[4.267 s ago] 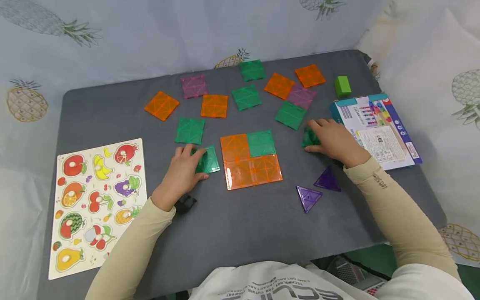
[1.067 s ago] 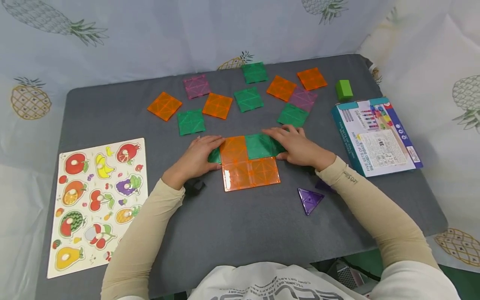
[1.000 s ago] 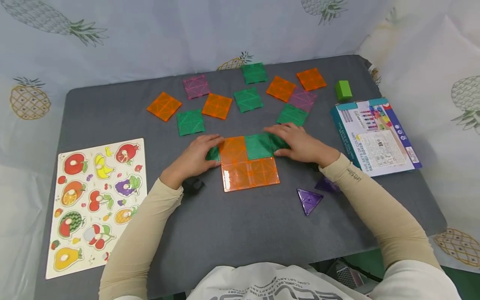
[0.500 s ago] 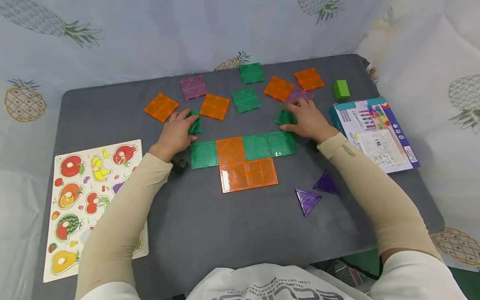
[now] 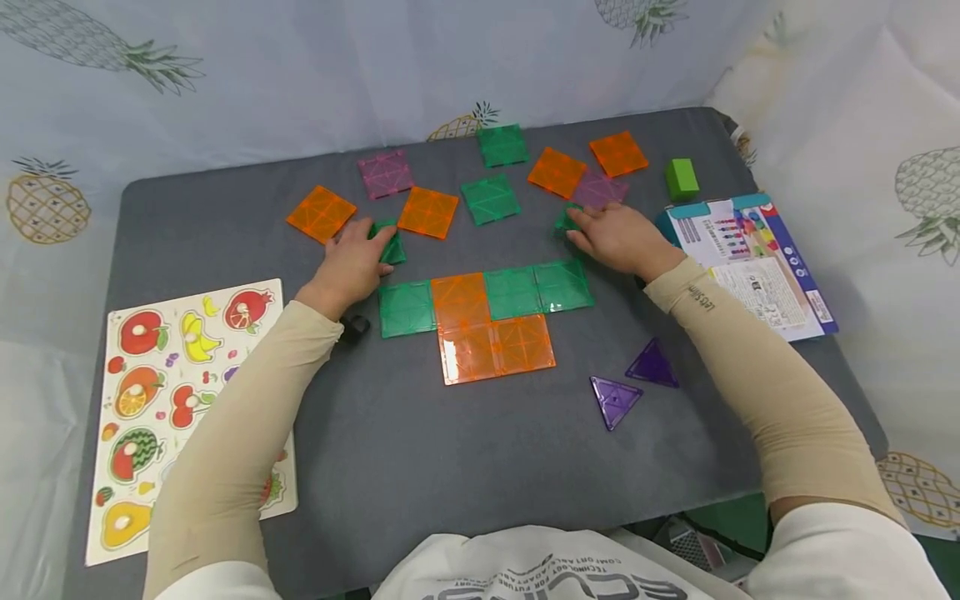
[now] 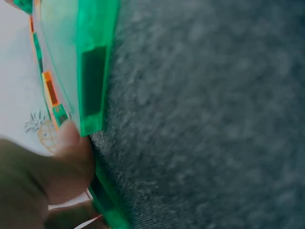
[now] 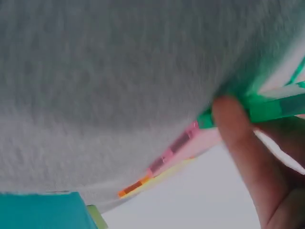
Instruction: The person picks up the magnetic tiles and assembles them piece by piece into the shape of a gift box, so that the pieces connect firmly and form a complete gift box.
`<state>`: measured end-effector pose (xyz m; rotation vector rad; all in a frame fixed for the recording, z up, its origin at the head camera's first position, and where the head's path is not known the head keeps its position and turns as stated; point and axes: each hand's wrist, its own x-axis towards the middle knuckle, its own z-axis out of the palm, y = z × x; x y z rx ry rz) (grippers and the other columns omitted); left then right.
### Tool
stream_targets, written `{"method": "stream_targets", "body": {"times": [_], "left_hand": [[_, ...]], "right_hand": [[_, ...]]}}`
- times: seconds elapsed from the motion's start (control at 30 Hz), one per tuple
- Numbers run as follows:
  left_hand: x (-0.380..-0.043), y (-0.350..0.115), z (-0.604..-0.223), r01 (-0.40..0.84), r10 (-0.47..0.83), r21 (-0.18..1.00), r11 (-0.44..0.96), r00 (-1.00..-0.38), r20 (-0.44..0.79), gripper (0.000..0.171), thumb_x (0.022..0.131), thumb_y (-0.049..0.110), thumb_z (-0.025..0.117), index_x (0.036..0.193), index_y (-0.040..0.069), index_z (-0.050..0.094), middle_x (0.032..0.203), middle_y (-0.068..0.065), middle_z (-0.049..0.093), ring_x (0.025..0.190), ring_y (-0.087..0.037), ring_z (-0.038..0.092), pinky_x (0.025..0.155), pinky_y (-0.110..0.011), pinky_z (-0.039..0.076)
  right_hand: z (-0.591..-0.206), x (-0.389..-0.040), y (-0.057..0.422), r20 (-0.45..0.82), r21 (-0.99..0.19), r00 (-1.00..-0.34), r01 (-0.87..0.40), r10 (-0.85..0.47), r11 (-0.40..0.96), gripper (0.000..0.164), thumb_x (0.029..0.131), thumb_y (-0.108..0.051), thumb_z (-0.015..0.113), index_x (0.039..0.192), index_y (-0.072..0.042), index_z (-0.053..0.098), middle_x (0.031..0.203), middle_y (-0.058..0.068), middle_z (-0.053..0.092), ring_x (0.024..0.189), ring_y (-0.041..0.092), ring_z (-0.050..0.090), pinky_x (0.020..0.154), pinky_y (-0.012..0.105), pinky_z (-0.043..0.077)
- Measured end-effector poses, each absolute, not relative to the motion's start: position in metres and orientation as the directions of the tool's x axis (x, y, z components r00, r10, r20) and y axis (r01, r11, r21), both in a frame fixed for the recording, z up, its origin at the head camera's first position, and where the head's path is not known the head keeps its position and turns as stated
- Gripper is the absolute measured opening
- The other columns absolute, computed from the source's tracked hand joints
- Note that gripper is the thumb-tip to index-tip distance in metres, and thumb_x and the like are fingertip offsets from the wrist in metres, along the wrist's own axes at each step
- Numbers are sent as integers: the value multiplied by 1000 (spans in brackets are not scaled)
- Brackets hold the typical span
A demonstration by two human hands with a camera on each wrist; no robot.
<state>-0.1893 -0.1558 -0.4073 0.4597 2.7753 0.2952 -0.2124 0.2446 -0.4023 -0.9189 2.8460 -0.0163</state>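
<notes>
My left hand (image 5: 347, 265) pinches a translucent green square magnetic tile (image 5: 393, 247) lying behind the joined tiles, its far part covered by my fingers. In the left wrist view, the thumb (image 6: 71, 167) sits beside green tile edges. At the right, my right hand (image 5: 626, 237) holds another green magnetic tile (image 5: 567, 218) by its edge, mostly hidden under the fingers. Between the hands and nearer the body lies a flat joined group: a green tile (image 5: 407, 308), an orange tile (image 5: 461, 300) and two green ones (image 5: 564, 286) in a row, with two orange tiles (image 5: 522, 344) below.
Loose orange tiles (image 5: 322, 213), purple tiles (image 5: 386, 174) and green tiles (image 5: 503, 145) lie along the back. Two purple triangles (image 5: 616, 401) are front right. A fruit puzzle board (image 5: 191, 400) is left. A printed box (image 5: 757, 267) and a green block (image 5: 682, 179) stand right.
Two green tiles have joined the ends of the upper row. Both hands have let go of those and moved back to two other green tiles; the right hand has since drawn slightly farther back.
</notes>
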Motion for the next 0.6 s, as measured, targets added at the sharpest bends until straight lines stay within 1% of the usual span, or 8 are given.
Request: {"method": "stream_targets", "body": {"times": [0.07, 0.13, 0.2, 0.27, 0.37, 0.47, 0.6], "left_hand": [[-189, -155, -406, 285, 349, 248, 926, -898, -269, 62, 96, 25, 60, 149, 9, 33, 144, -30, 29, 137, -48, 23, 105, -69, 22], [-186, -155, -403, 298, 360, 248, 922, -896, -262, 63, 95, 30, 60, 148, 9, 35, 142, -31, 31, 134, -49, 25, 105, -69, 22], [-180, -154, -398, 324, 387, 261, 909, -888, -248, 65, 93, 35, 62, 147, 8, 38, 138, -31, 35, 129, -48, 30, 104, -67, 25], [-169, -153, -390, 354, 430, 297, 887, -869, -246, 66, 92, 37, 63, 146, 6, 40, 136, -31, 37, 124, -46, 33, 103, -63, 29], [-146, -151, -377, 414, 510, 354, 839, -824, -247, 66, 89, 36, 68, 143, 4, 45, 134, -29, 41, 119, -43, 38, 100, -56, 38], [-118, -149, -372, 470, 580, 390, 792, -779, -238, 65, 85, 35, 73, 138, 5, 51, 132, -25, 46, 116, -39, 41, 96, -51, 43], [-84, -146, -379, 545, 635, 365, 755, -747, -198, 63, 80, 37, 77, 132, 7, 58, 127, -21, 52, 111, -34, 46, 91, -47, 47]], "right_hand": [[-401, -215, 247, -98, -91, -793, -594, -601, 799, 46, 101, -22, 48, 138, 4, 46, 100, 27, 67, 83, 43, 63, 83, 53, 50], [-401, -218, 250, -66, -106, -797, -592, -600, 799, 43, 97, -15, 50, 136, 2, 47, 76, 21, 64, 62, 36, 58, 69, 51, 50], [-402, -220, 252, -57, -124, -819, -561, -571, 818, 40, 95, -10, 52, 133, 1, 49, 66, 17, 58, 54, 32, 53, 63, 51, 49], [-402, -220, 253, -62, -129, -843, -524, -534, 842, 33, 94, -7, 52, 126, 1, 50, 71, 18, 59, 58, 33, 55, 64, 53, 49], [-399, -217, 253, -94, -172, -870, -465, -484, 868, 19, 97, -8, 48, 113, 3, 48, 74, 20, 56, 61, 36, 56, 62, 54, 47], [-395, -216, 249, -124, -216, -880, -428, -459, 878, 12, 99, -9, 45, 103, 2, 45, 69, 16, 49, 59, 35, 53, 57, 48, 43], [-389, -214, 244, -162, -312, -883, -378, -441, 871, 10, 100, -9, 44, 103, 1, 44, 72, 14, 47, 62, 30, 50, 58, 41, 40]]}}
